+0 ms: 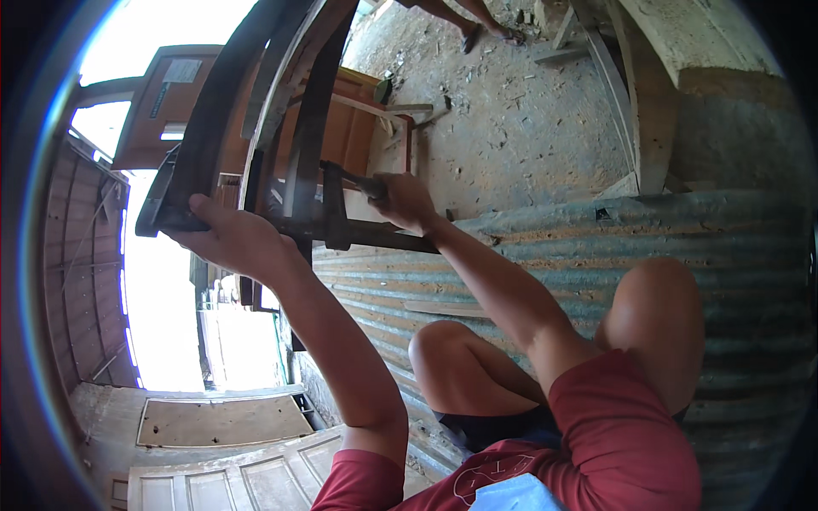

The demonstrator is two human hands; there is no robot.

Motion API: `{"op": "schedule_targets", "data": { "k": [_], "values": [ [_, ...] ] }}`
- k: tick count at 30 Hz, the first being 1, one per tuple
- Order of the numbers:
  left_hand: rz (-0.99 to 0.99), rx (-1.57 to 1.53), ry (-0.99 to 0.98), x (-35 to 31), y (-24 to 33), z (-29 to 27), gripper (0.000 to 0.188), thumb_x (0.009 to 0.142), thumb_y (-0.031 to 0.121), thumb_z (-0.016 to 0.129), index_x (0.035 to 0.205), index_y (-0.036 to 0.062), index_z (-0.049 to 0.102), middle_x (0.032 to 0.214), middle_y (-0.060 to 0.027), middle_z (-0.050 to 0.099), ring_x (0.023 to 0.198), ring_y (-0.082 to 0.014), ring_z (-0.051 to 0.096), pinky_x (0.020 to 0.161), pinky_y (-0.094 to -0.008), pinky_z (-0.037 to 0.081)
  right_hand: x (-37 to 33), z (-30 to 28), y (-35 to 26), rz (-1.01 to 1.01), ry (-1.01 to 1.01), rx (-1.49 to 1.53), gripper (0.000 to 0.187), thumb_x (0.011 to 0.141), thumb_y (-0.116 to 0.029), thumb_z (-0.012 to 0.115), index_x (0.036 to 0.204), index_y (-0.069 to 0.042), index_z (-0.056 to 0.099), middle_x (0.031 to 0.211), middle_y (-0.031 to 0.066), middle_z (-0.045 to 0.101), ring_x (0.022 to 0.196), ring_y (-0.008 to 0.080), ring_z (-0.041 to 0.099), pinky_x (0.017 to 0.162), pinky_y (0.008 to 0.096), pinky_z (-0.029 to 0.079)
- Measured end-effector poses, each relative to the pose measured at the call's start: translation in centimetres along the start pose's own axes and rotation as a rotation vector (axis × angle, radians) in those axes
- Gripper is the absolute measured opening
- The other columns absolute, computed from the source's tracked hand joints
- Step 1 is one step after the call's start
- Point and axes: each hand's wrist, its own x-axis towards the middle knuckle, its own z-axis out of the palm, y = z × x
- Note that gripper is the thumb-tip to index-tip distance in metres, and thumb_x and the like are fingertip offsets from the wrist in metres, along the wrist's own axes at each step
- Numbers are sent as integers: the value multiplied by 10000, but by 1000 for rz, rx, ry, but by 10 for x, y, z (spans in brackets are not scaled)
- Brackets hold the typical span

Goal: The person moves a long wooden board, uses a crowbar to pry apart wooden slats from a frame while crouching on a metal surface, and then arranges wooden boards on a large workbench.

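A dark metal bar clamp (336, 217) spans a frame of dark wooden boards (226, 111) in the upper left. My right hand (407, 203) is closed round the clamp's screw handle, just right of its sliding jaw. Farther left, my left hand (234, 238) grips the clamp's other end, with the thumb up against the outer dark board. The clamp's bar runs past the left wrist and beneath the right hand. The left fingertips are partly hidden behind the clamp end.
Corrugated metal sheeting (545, 247) lies beside my bent knees. Wooden posts (652, 119) stand at the upper right. A brown wooden panel (158, 111) is behind the frame, and a pale panelled door (221, 485) lies lower left. Another person's feet (494, 36) show on the littered ground.
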Motion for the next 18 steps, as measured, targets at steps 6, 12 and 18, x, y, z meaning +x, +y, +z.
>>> {"op": "schedule_targets", "data": {
  "k": [6,12,18],
  "values": [
    [-108,49,-9,-1,2,-4,655,1074,412,354,1583,41,171,1510,-245,295,1398,-412,423,1151,-536,432,10,-25,-2,190,-466,566,370,917,-430,711,1022,-75,719,708,28,667,544,110,549,510,290,422],
    [-105,44,-8,-2,12,5,676,1072,468,311,1588,59,159,1469,-251,294,1391,-422,422,1142,-530,453,16,-27,13,116,-436,540,503,937,-558,657,1005,-62,698,713,28,655,564,115,553,552,302,445],
    [-148,105,-25,0,5,-3,700,1071,466,307,1593,55,87,1537,-263,236,1433,-422,367,1166,-530,424,-5,-18,-12,114,-250,224,542,964,-490,644,1274,-46,609,960,108,731,925,247,697,841,403,528]
  ]
}}
